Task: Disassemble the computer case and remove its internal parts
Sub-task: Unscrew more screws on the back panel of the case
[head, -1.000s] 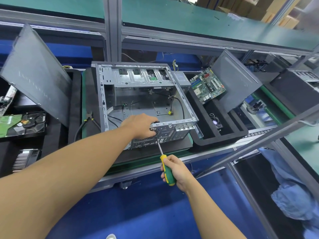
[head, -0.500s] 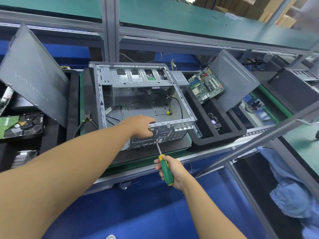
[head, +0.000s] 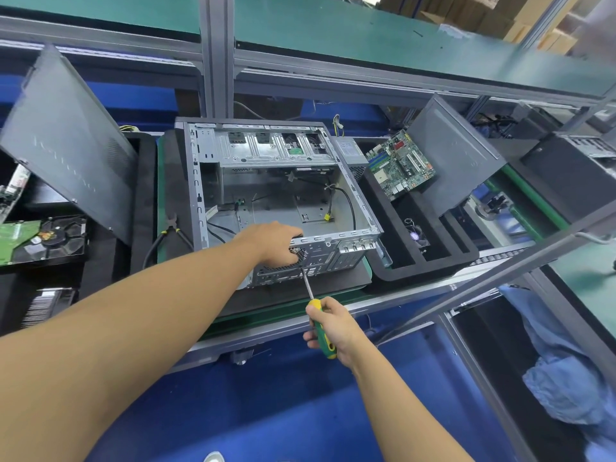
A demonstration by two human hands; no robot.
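Observation:
The open grey computer case [head: 283, 195] lies on its side on the bench, mostly stripped, with a few black cables inside. My left hand [head: 273, 243] grips the near top edge of the case's rear panel, over the fan grille. My right hand [head: 328, 325] holds a green and yellow screwdriver [head: 320, 328] by its handle. Its metal shaft points up and away, and the tip meets the rear panel just below my left hand.
A black foam tray [head: 430, 258] at the right holds a green motherboard [head: 400, 165], a power supply [head: 350, 153] and a small fan. Case side panels [head: 66, 145] lean at left and right. Pliers [head: 170, 228] lie left of the case. A hard drive [head: 43, 240] sits far left.
The view shifted a little. My right hand and the screwdriver have edged slightly up and left along the panel; my left hand stays on the case edge.

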